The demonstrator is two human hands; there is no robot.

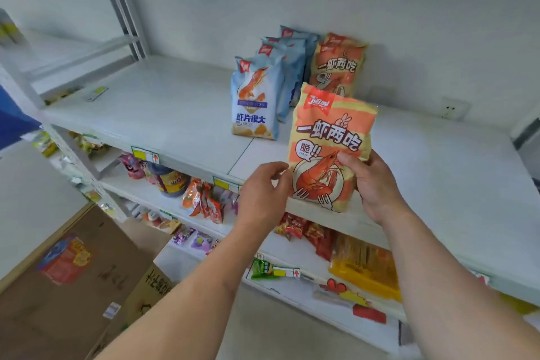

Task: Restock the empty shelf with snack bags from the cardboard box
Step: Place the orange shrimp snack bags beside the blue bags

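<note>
So the right hand [372, 184] has the orange shrimp snack bag [331, 146] pinched by its lower right edge, thumb on the front, holding it upright at the front lip of the white shelf [163, 114]. The left hand [264, 194] is just beside the bag's left edge with fingers loosely curled, and I can't tell if it's actually touching. Looks like it's there to steady things. Further back sits another orange bag [337, 66] next to a row of blue bags [258, 96], so this one probably goes in front, face out. The cardboard box [70, 278] is down on the floor at left.
</note>
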